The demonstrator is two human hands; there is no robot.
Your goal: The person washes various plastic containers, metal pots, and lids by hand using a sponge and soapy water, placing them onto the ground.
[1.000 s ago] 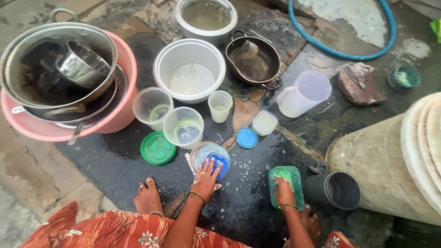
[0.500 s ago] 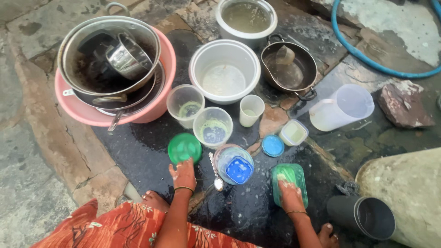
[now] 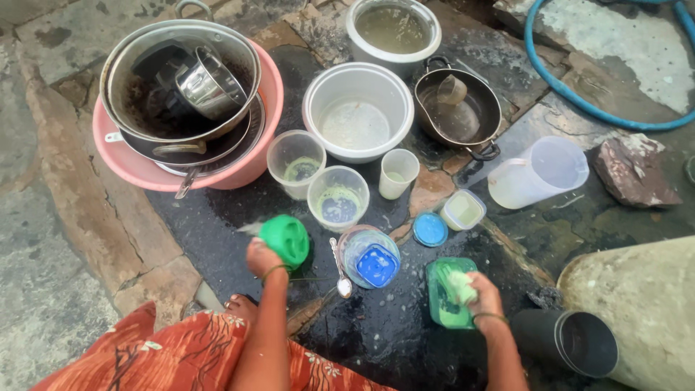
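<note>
My left hand (image 3: 262,258) has moved off the blue-lidded tub (image 3: 369,255) and now grips the green lid (image 3: 286,239), lifted on edge above the wet stone (image 3: 217,224), beside the spoon (image 3: 340,271). Half a second ago this lid lay flat on the ground. My right hand (image 3: 483,293) stays closed on a pale scrub pad (image 3: 456,284), pressed on the green box (image 3: 443,304). In my judgement the lid is next in line for scrubbing, while the box remains under the pad.
</note>
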